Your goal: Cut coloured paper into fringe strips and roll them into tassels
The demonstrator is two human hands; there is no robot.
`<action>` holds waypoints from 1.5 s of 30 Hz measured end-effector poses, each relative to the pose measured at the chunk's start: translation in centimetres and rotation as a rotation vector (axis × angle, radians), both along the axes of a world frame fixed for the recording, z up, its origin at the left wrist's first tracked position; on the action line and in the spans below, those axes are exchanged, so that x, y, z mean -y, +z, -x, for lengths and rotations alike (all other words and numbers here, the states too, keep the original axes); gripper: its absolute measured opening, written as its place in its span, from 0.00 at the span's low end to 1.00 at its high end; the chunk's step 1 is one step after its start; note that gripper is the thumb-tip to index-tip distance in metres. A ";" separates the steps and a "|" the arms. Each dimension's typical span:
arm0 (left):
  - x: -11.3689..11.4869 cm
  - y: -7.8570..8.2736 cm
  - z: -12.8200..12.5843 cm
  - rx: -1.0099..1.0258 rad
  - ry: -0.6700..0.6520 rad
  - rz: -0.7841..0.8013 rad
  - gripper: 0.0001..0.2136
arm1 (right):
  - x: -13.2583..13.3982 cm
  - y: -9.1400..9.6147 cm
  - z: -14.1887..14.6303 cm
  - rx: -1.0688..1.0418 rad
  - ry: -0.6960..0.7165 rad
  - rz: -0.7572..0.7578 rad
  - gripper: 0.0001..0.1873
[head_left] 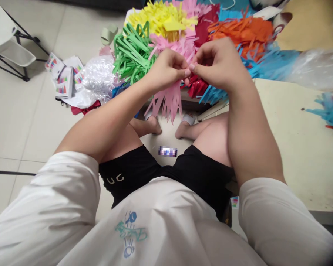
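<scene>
A pink tissue-paper tassel hangs from my left hand, its cut strips pointing down over the floor between my feet. The thumb and fingers of that hand are closed on its top. Opposite, my right hand pinches at the same top end with thumb and forefinger, and the fingertips of both hands meet there. What exactly lies between the right fingertips is mostly hidden. Close behind the hands are green paper fringe, yellow fringe, dark red fringe and orange fringe.
To the right stands a cream tabletop with a blue tassel on it. Blue fringe and clear plastic wrap lie beyond. At left are crinkled clear plastic, printed leaflets and a white folding chair.
</scene>
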State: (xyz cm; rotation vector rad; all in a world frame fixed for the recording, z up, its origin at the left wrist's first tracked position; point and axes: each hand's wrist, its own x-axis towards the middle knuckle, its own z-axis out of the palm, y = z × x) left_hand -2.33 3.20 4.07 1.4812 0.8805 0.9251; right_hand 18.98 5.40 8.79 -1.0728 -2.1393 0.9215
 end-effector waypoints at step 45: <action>-0.4 1.4 0.3 0.021 -0.035 0.117 0.16 | -0.1 -0.8 0.8 -0.057 -0.170 -0.038 0.16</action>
